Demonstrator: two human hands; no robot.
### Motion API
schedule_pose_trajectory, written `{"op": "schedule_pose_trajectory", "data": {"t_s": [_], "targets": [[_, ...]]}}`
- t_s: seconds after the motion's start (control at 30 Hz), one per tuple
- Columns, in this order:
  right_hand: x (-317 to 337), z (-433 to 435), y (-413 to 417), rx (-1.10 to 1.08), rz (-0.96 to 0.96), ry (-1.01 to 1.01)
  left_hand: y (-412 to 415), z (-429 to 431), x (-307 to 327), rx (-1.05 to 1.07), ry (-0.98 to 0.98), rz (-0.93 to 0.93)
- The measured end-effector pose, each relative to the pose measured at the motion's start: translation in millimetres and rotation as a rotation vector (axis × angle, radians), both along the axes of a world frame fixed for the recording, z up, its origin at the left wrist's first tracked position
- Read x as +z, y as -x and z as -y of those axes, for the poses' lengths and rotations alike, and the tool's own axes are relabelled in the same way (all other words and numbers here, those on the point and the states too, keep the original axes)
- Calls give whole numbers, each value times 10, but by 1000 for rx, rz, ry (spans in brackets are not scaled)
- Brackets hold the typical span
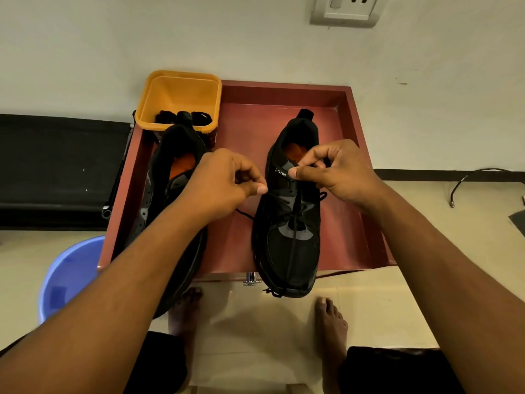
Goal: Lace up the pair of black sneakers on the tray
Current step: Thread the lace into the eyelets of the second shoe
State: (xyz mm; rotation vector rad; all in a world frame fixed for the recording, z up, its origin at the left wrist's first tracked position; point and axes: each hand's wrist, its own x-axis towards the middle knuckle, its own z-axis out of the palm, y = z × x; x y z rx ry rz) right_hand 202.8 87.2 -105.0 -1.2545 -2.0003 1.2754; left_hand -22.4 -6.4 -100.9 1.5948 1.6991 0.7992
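Note:
Two black sneakers with orange insoles lie on a red tray. The right sneaker has a black lace threaded through its lower eyelets, with one end trailing past the toe. My right hand pinches the lace at the upper eyelets by the tongue. My left hand pinches the other lace strand just left of that shoe. The left sneaker lies partly under my left forearm; no lace shows on it.
A yellow tub at the tray's far left corner holds another black lace. A blue basin stands on the floor to the left, a black bench behind it. My bare feet are below the tray's front edge.

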Motion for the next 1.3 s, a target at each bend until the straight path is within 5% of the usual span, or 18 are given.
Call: {"op": "schedule_pose_trajectory", "data": {"t_s": [0.13,0.3,0.47,1.3], "targets": [[8,6,-6,1,-8,-1,-166,80,-3,-129,55,84],[12,13,4,2,-1,3,45,-3,32,20,-1,-10],[11,14,9,-3,-2,1,-174,91,21,-117,37,82],[-29,4,-6,6,-5,-13,-100,66,56,-84,25,105]]}}
